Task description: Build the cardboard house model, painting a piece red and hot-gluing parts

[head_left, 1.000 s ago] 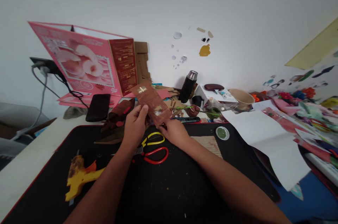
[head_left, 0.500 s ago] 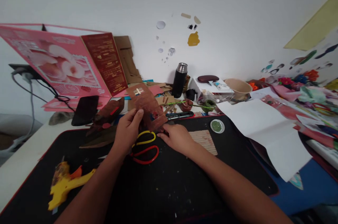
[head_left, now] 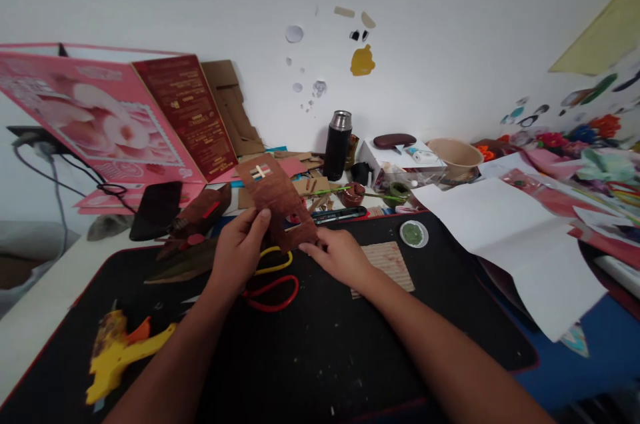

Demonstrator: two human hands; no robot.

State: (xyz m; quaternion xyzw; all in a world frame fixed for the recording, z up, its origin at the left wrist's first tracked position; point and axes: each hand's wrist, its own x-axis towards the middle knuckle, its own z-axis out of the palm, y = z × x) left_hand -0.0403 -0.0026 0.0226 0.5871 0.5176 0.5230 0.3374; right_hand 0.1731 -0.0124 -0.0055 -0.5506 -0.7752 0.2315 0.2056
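Observation:
A brown painted cardboard piece [head_left: 278, 201] with small cut openings is held up above the black mat [head_left: 320, 351]. My left hand [head_left: 241, 243] pinches its left edge between thumb and fingers. At its lower right corner, my right hand [head_left: 336, 252] grips the card with closed fingers. Scissors with yellow and red handles [head_left: 273, 294] lie under and beside my left hand, their blades partly hidden by my forearm. A corrugated cardboard square [head_left: 390, 265] rests partly behind my right wrist.
A yellow glue gun [head_left: 113, 354] lies at the left. Behind stand a black flask [head_left: 337, 147], paint jars [head_left: 397, 193] and a pink box [head_left: 110, 117]. A green-filled dish [head_left: 413, 233] and white paper [head_left: 505, 237] are at the right.
The camera view has shifted slightly. My right hand has moved a little at the card's lower corner; the card stays held between both hands.

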